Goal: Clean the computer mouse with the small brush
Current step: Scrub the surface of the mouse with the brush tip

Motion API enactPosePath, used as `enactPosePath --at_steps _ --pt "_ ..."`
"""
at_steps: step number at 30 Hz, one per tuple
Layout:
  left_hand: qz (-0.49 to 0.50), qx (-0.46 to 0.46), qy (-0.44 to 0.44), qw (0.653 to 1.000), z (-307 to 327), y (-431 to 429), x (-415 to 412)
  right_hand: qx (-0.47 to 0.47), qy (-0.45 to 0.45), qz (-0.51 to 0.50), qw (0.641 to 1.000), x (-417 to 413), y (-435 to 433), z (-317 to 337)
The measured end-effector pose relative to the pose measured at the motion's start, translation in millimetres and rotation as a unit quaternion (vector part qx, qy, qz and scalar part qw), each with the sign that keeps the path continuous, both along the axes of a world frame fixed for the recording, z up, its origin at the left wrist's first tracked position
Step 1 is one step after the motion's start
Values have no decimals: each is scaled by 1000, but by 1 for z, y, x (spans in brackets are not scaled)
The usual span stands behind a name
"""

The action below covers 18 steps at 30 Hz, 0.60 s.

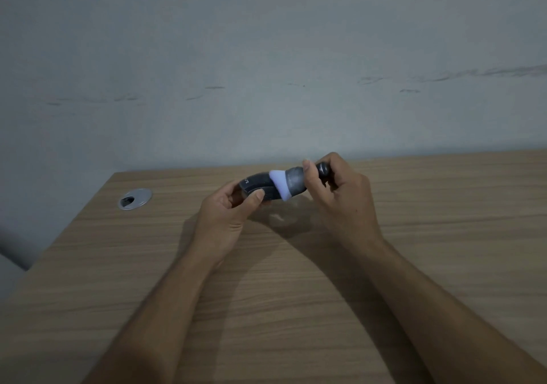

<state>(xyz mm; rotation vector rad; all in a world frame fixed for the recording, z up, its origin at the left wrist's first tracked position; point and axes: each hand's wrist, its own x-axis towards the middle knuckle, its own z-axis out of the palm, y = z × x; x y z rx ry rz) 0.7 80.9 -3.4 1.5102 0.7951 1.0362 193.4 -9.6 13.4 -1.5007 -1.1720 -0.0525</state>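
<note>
My left hand [226, 215] holds a dark computer mouse [257, 187] above the wooden desk [444, 235], with fingers behind it and the thumb on its front. My right hand [340, 194] grips a small brush [293, 181] by its dark handle. The brush has a grey collar and pale bluish-white bristles. The bristles press against the right end of the mouse. Part of the mouse is hidden by my left fingers.
A round metal cable grommet [135, 199] is set in the desk at the far left. A grey wall [266, 73] rises right behind the desk's back edge. The desk's left edge runs diagonally toward the lower left.
</note>
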Motion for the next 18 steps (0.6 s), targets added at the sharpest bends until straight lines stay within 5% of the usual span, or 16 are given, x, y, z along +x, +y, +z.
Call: enactPosePath --at_steps 6,10,14,18 --pt "-9 -5 -17 1000 9 -5 -3 -55 4 -49 997 20 0 -11" --pt "29 52 48 997 10 -10 1 0 54 -30 998 6 -4 9" --pt "51 76 58 994 10 -12 5 2 0 61 998 -15 -3 19" --pt "77 97 41 992 12 -15 6 -26 -59 -10 998 -1 3 2"
